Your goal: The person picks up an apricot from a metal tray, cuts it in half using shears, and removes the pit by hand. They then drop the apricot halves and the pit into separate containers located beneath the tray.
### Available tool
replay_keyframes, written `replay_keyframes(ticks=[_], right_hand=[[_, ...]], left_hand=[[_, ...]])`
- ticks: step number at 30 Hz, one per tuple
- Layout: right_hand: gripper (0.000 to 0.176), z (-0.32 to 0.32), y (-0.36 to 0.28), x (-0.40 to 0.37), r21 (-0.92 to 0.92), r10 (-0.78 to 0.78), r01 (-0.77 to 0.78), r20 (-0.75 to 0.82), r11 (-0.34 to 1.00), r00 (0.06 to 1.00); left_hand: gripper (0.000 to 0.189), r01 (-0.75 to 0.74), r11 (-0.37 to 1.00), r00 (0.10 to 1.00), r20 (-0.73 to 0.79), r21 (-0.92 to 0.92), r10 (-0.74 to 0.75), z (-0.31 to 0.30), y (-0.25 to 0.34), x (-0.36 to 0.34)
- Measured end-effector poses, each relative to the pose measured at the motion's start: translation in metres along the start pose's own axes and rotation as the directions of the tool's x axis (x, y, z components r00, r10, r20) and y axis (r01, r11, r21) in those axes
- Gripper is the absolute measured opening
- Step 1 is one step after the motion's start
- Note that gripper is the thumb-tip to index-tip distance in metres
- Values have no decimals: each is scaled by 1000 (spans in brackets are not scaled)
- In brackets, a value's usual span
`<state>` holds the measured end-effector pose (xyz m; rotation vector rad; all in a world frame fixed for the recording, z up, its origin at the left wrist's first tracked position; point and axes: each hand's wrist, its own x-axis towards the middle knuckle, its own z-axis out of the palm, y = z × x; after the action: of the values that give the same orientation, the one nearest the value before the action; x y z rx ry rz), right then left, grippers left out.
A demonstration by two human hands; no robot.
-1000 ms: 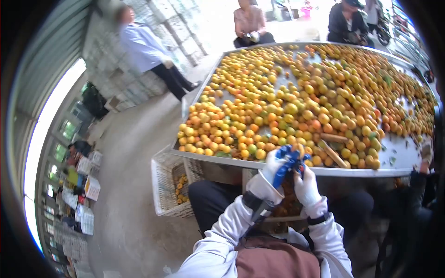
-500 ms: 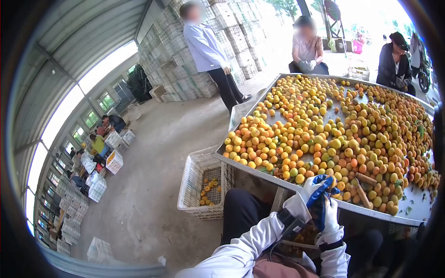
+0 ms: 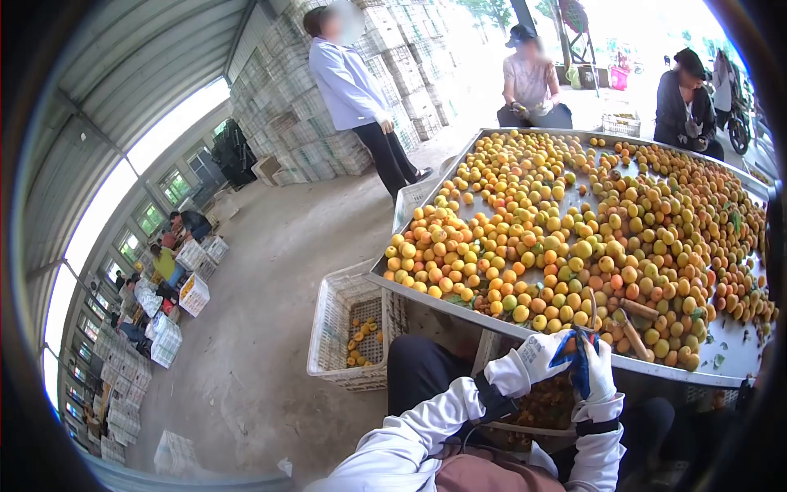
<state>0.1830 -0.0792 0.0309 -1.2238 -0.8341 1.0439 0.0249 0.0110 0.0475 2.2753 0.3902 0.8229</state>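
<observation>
My left hand (image 3: 541,354) and my right hand (image 3: 597,369), in white gloves with blue palms, meet at the near edge of a metal-rimmed table (image 3: 500,325). The fingers of both are closed and bent together. A thin brownish piece (image 3: 592,307) sticks up by the fingertips; what the fingers grip is too small and covered to make out. Apricots (image 3: 492,266), yellow to orange, lie heaped just beyond the hands. Two brown, stick-like pieces (image 3: 633,336) rest among them to the right of my hands. Below my hands is a container with brownish contents (image 3: 545,407).
A white plastic crate (image 3: 328,328) with some apricot pieces (image 3: 363,340) stands on the floor to the left. Across the table sit two people (image 3: 533,82); another person (image 3: 348,86) stands by stacked crates (image 3: 287,123). More people work among crates at far left.
My hands have turned and dropped slightly, and the thin piece now shows above them. The seated person across the table has lifted their head and parted their hands. The view has shifted a little.
</observation>
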Motion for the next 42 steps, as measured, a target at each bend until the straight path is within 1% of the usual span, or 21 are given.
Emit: replay_keyframes(ticks=[4,6,8,10,12,14,15,16,20,22,24,26,27,28,30,33,34,36,38,40,42], right_hand=[[30,7,-7,-12,226,62,-70,42,972,997],[25,19,-19,-18,304,147,-137,-9,943,989],[25,18,-7,-13,127,-8,9,-14,992,1000],[25,23,5,-11,94,-25,31,-67,995,997],[25,34,-4,-14,-11,-175,175,-164,984,971],[24,40,-3,-14,-40,-260,259,-283,965,923],[25,42,-4,-14,-28,-265,269,-302,963,916],[26,45,-6,-14,-15,-272,282,-319,959,908],[33,51,2,-11,-522,-401,249,-202,816,893],[45,51,8,-10,-652,-362,194,-134,733,922],[37,48,17,-5,-630,-459,251,-190,735,868],[24,41,-7,-11,-488,-410,244,-267,838,872],[11,39,-14,-11,-238,-391,325,-330,915,859],[15,33,-20,-13,65,-182,218,-357,974,916],[22,28,-37,-15,422,-118,263,-339,868,933],[22,25,-40,-8,584,-162,390,-404,712,900],[22,23,-40,-6,632,-186,422,-406,650,895],[24,21,-41,-4,635,-188,451,-439,627,879],[28,15,-37,-4,663,-196,481,-459,574,867],[28,13,-34,-2,675,-187,500,-483,542,855],[29,11,-30,1,709,-184,501,-478,496,859]], left_hand=[[45,25,985,1000,18,-168,-22,0,-2,-4],[37,136,899,989,2,-417,-149,1,7,-2],[25,148,354,896,-27,-923,-444,24,-10,-4],[22,102,385,883,-95,-917,-460,29,-31,0],[33,-18,252,868,-140,-968,-476,31,-35,5],[41,4,-61,809,39,-998,-587,24,-37,4],[49,127,-133,728,184,-983,-661,14,-24,5],[57,133,-126,752,183,-983,-634,19,-34,3],[58,59,-276,837,199,-959,-510,37,-31,-3],[54,67,-301,799,231,-951,-555,37,-23,-6],[53,39,-352,796,242,-935,-555,38,-24,-7],[51,6,-398,795,246,-917,-555,35,-29,-7],[51,22,-428,797,274,-904,-539,33,-33,-9],[50,38,-458,798,303,-888,-520,30,-27,-7],[51,143,122,694,12,-982,-720,36,2,-4],[45,283,-200,635,340,-938,-694,35,-1,-2],[45,288,-210,632,350,-934,-691,41,-1,-4],[45,411,-9,637,294,-912,-713,51,3,-8],[32,373,-131,653,360,-918,-666,55,10,-10],[16,455,272,732,182,-848,-656,61,21,-10],[10,408,372,811,144,-834,-566,68,15,-14]])
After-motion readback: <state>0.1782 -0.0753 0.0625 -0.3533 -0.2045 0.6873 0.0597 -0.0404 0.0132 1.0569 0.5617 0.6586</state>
